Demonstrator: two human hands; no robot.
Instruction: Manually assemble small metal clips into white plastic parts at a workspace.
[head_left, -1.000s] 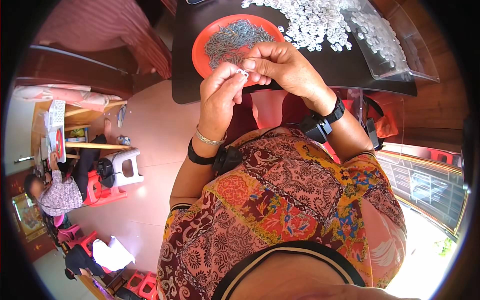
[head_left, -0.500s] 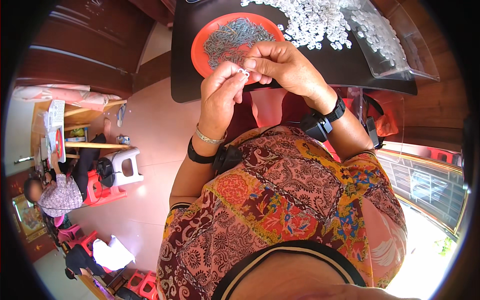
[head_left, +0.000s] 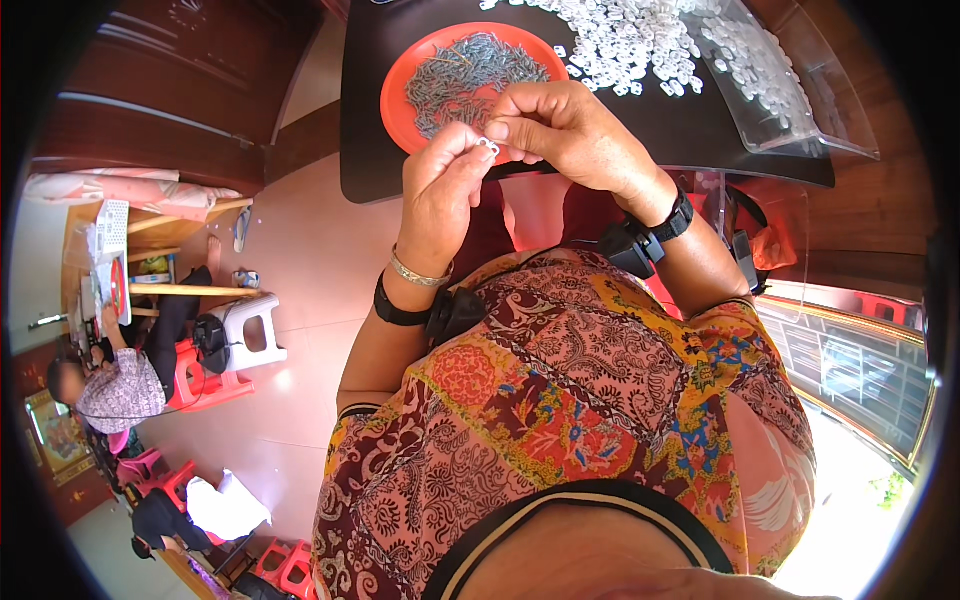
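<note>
A small white plastic piece with rounded openings (head_left: pixel 488 147) is pinched between the thumb and fingers of my left hand (head_left: pixel 440 185). My right hand (head_left: pixel 575 135) meets it from the right, thumb and forefinger pressed together at the piece's upper edge. Whatever those right fingertips hold is too small and covered to make out. Both hands are over the near rim of a red round plate (head_left: pixel 396 108), where many thin grey metal screws (head_left: pixel 470 72) lie in a loose heap.
The black table (head_left: pixel 365 165) also bears a spread of small white plastic pieces (head_left: pixel 625 45). More lie in a clear plastic tray (head_left: pixel 752 118) at its right. Far left, another person (head_left: pixel 125 385) sits on a red stool (head_left: pixel 195 375) beside a white stool (head_left: pixel 255 335).
My right hand has shifted very slightly, its lower fingers tucking in closer to the white piece. My left hand keeps its pinch in nearly the same place.
</note>
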